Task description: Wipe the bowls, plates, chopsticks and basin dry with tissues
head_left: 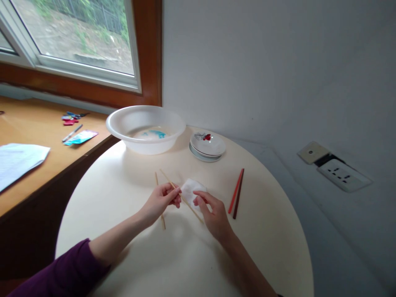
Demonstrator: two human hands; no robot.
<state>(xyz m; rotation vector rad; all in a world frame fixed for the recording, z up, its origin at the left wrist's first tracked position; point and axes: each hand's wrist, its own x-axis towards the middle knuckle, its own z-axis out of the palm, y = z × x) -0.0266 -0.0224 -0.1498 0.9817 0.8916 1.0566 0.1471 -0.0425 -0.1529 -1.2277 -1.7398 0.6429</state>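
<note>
My left hand pinches a pale wooden chopstick that runs diagonally from upper left to lower right over the round cream table. My right hand is closed on a white cloth wrapped round that chopstick. A second pale chopstick lies flat on the table under my left hand. Both hands are near the table's middle.
A red and a dark brown chopstick lie side by side to the right. At the back stand a white basin holding water and stacked small plates. A wooden sill on the left bears papers, a pen and packets. Wall sockets sit right.
</note>
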